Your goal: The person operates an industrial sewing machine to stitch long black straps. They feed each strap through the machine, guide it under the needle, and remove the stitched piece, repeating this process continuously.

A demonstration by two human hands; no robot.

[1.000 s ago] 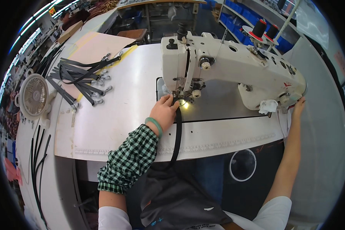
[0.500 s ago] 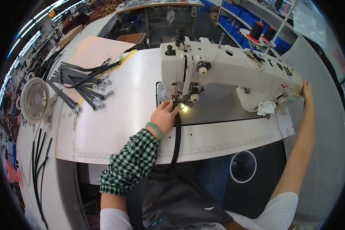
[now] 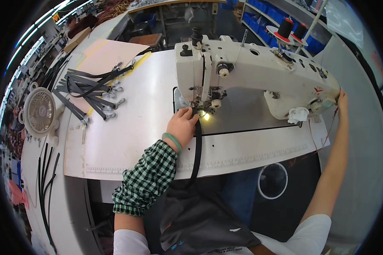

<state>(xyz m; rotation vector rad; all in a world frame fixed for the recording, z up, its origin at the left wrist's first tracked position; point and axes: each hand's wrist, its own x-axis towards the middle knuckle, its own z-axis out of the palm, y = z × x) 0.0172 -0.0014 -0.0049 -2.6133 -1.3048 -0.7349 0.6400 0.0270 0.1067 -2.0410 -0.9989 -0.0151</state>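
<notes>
A white industrial sewing machine [image 3: 259, 63] stands in front of me, its small lamp lit beside the needle area. My left hand [image 3: 182, 127], in a green checked sleeve cover and a green bangle, pinches a black strap [image 3: 198, 148] right by the presser foot. The strap's free length hangs down over the table's front edge toward my lap. At the machine's far right end, my right hand [image 3: 342, 98] is curled on the handwheel, its fingers partly hidden behind the machine's end.
Several black straps with metal hardware [image 3: 91, 91] lie piled on the left, partly over a pinkish sheet [image 3: 110, 53]. A small white fan [image 3: 40, 111] and loose black strips [image 3: 44, 182] are farther left. Two thread spools [image 3: 286, 28] stand behind the machine.
The view has shifted slightly. Both hands keep their places, left at the strap and right at the machine's end. A reddish thread shows more plainly near my right forearm.
</notes>
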